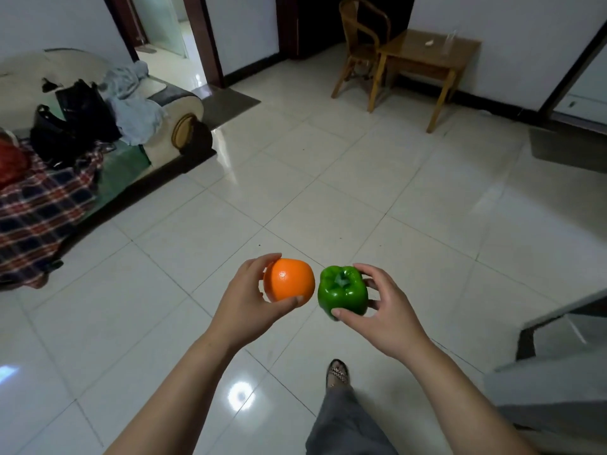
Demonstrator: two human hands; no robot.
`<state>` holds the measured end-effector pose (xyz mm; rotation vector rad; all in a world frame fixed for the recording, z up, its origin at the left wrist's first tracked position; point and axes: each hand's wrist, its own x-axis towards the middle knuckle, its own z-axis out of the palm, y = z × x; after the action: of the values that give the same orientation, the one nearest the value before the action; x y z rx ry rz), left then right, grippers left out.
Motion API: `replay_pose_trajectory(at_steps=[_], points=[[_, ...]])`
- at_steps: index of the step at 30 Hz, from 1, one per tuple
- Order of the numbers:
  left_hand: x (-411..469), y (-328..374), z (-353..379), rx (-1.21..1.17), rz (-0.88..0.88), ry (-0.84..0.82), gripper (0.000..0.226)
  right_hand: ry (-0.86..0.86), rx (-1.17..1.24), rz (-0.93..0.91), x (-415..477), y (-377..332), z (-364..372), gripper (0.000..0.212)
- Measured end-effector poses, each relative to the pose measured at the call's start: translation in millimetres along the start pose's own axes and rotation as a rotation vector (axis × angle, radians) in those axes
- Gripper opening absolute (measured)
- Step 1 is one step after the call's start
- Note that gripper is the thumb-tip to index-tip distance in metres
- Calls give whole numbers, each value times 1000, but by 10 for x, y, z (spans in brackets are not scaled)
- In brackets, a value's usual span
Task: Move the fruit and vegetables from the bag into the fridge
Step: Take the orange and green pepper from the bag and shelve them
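An orange (289,280) is clasped in the left hand (244,302), thumb below and fingers curled behind it, while a green pepper (343,289) (stem turned up toward the camera) is gripped in the right hand (384,311). The two are held just beside each other above the white tiled floor (328,192), over a sandalled foot (337,372). Farther off at the left, a sofa (177,126) strewn with clothes and black bags is seen; beyond, a wooden chair (361,44) is set against a small wooden bench (427,54).
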<state>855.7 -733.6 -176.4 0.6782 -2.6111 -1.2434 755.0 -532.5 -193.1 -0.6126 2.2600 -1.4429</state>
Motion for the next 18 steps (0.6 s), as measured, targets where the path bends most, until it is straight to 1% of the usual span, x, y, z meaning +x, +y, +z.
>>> replay_pose_trajectory(at_steps=[4, 9, 11, 14, 18], points=[[759, 103, 80, 1, 51, -49, 75, 92, -2, -15, 640, 46, -152, 71], [1739, 399, 196, -34, 67, -76, 80, 125, -28, -20, 1523, 0, -528, 72], [2133, 541, 247, -36, 111, -93, 78, 154, -29, -30, 1843, -37, -716, 71], [2664, 783, 407, -49, 162, -141, 73, 240, -27, -28, 2177, -28, -1003, 71], [3269, 1154, 846, -111, 231, -270, 72, 392, -26, 41, 2400, 162, -1438, 74]])
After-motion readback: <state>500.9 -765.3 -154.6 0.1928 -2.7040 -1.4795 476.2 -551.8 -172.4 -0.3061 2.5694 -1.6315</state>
